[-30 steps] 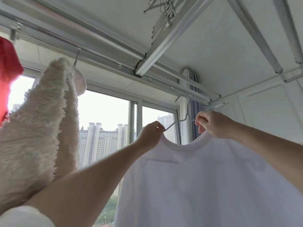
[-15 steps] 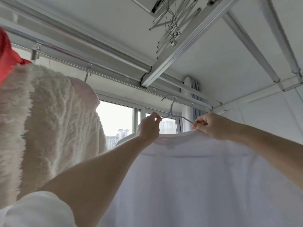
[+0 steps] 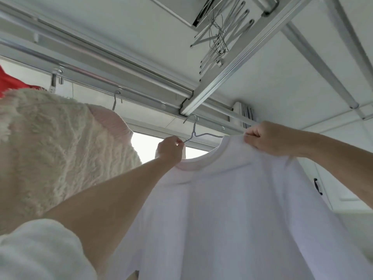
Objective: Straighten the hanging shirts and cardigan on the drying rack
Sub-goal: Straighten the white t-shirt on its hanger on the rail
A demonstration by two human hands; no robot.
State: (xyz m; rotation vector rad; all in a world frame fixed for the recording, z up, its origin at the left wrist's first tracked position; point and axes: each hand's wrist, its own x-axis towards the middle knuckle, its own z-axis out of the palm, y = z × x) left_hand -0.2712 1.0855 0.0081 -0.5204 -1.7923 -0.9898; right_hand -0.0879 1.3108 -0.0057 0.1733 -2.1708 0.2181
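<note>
Work is mid-task: left hand (image 3: 170,149) pinches the wire hanger (image 3: 198,135), right hand (image 3: 266,139) grips the white shirt (image 3: 232,209) collar; fluffy cardigan (image 3: 50,144) at 9 o'clock appears unattended.

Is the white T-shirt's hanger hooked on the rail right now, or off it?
Cannot tell. The hanger hook sits right at the rail, but contact isn't clear. Both hands, left and right, grip the white T-shirt.

Head view, tilted up, close under rack (image 3: 141,91).
</note>
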